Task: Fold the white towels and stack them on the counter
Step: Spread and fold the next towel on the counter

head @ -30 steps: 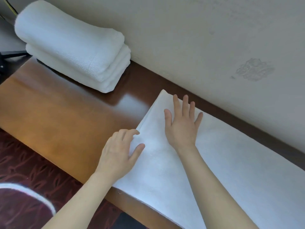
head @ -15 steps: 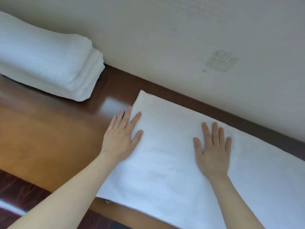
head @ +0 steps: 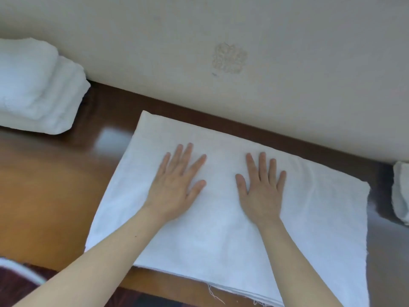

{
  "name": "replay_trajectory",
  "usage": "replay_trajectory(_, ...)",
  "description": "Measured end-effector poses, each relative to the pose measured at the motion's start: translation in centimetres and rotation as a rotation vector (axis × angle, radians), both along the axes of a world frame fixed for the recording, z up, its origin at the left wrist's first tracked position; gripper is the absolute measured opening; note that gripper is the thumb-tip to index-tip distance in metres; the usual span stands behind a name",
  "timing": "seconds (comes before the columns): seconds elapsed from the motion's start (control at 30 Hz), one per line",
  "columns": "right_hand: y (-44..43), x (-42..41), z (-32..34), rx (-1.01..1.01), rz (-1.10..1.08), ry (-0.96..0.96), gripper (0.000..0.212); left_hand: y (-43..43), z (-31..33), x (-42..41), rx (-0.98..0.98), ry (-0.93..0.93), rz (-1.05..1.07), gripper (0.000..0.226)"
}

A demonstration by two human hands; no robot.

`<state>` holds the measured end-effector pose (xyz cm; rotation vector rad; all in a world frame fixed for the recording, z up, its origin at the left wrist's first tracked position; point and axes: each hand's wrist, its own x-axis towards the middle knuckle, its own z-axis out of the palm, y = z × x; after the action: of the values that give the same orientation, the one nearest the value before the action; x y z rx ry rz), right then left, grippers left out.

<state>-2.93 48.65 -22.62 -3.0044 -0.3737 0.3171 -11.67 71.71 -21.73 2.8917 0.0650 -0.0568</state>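
A white towel [head: 309,218] lies spread flat on the brown wooden counter [head: 44,196], folded into a wide rectangle whose near edge hangs a little over the counter's front. My left hand [head: 174,185] rests flat on the towel's middle left with fingers apart. My right hand [head: 261,187] lies flat beside it on the middle right, fingers spread too. Neither hand grips anything. A stack of folded white towels [head: 37,89] sits at the far left of the counter against the wall.
The cream wall [head: 221,41] runs along the counter's back edge, with a faint stain on it. Another white cloth [head: 401,191] shows at the right edge. Dark patterned floor [head: 20,282] lies below the counter's front.
Both hands have slid along the towel toward its middle and now lie side by side. The view has shifted right, bringing the towel's right end and another cloth into sight.
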Motion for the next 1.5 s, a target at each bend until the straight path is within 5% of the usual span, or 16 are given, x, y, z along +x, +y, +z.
replay_trajectory(0.1, -4.5, 0.3, -0.1, -0.010, -0.040, -0.026, 0.064, -1.3, -1.2, -1.0, 0.076, 0.069, -0.132, 0.062)
replay_trajectory(0.3, -16.8, 0.0, 0.5, 0.008, -0.302, 0.006, 0.066, 0.9, -1.1, -3.0, 0.118, 0.145, 0.134, 0.063)
replay_trajectory(0.43, -16.9, -0.1, 0.7, 0.021, -0.400, 0.036, 0.065, -3.1, -0.6, -2.1, 0.092, 0.206, 0.305, 0.071)
replay_trajectory(0.6, -13.2, -1.0, 0.1, 0.024, -0.048, -0.014, 0.062, -13.0, -0.1, 0.4, 0.027, 0.193, -0.051, 0.069)
replay_trajectory(0.7, -15.3, -0.5, -0.2, 0.011, -0.050, -0.033, 0.061, -14.0, -0.7, 0.6, 0.050, 0.153, -0.134, 0.066)
replay_trajectory(1.07, -22.5, 1.5, 0.3, 0.021, -0.365, -0.022, 0.071, -5.3, -0.7, 1.0, 0.075, 0.202, 0.504, 0.076)
replay_trajectory(1.13, -21.0, 2.4, 0.5, 0.008, -0.320, -0.054, 0.070, -8.2, -0.9, 2.9, 0.063, 0.174, 0.419, 0.078)
replay_trajectory(1.33, -17.9, 6.1, 0.4, 0.042, -0.082, -0.014, 0.059, -18.4, -1.1, 7.6, 0.078, 0.101, -0.277, 0.065)
replay_trajectory(1.5, -20.8, 7.2, -0.3, 0.015, -0.152, -0.042, 0.066, -15.0, -1.4, 8.7, 0.090, 0.076, -0.159, 0.062)
